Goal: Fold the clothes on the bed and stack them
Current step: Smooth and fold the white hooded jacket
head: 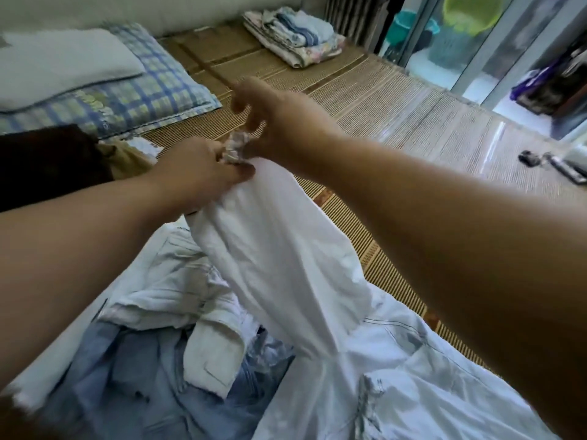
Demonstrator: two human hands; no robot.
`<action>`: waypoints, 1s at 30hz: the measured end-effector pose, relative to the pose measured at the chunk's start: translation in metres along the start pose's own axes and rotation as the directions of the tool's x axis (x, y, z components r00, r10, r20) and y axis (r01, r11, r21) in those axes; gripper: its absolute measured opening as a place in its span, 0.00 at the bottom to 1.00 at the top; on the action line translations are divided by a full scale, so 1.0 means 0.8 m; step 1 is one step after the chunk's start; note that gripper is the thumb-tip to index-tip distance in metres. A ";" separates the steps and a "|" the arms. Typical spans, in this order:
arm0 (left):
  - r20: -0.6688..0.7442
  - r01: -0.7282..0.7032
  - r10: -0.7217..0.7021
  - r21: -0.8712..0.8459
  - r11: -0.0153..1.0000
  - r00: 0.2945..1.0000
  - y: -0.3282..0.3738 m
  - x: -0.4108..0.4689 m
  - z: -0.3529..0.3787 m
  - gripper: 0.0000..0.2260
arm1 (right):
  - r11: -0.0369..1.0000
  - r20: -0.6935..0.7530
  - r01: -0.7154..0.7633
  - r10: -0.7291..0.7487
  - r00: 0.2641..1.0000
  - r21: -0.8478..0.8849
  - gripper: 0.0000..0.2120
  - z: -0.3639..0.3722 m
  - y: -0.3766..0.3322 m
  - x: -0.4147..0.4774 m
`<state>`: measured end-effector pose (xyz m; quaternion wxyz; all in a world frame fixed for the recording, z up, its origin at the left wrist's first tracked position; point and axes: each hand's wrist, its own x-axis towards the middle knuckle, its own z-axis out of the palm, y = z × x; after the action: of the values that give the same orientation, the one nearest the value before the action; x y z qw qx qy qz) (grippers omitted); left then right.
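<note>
Gripping the bunched top of a white garment (286, 249) with left hand (203, 168) and right hand (279, 122) close together, above the mat (365, 90). Hanging down onto a pile (165, 328) of light clothes. Beyond, a folded stack (295, 36); left, a pillow (127, 90).

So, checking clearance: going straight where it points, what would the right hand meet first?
Probably the checked pillow, beyond a strip of bamboo mat; the right hand, gripping the white garment, is raised, so depth is unclear.
</note>
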<state>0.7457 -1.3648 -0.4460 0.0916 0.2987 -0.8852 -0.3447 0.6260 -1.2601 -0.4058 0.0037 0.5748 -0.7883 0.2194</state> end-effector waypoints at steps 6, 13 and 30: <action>0.059 0.387 -0.382 -0.166 0.907 0.922 -0.074 0.006 0.008 0.14 | 0.450 0.003 -0.841 0.881 0.472 0.299 0.33 0.117 0.082 -0.200; 0.205 0.461 -0.413 -0.394 0.795 0.887 -0.112 0.006 0.010 0.16 | 0.231 0.466 -0.951 0.832 0.302 0.205 0.35 0.302 0.100 -0.298; 0.576 0.126 0.271 -0.556 0.821 0.771 0.230 -0.162 0.165 0.07 | -0.350 0.280 0.039 0.808 0.519 0.936 0.22 0.000 0.016 -0.350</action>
<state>0.7156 -1.1078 -0.4165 -0.1129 0.0881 -0.7315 -0.6667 0.7095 -1.0042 -0.4825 -0.2678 -0.0905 -0.4521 0.8460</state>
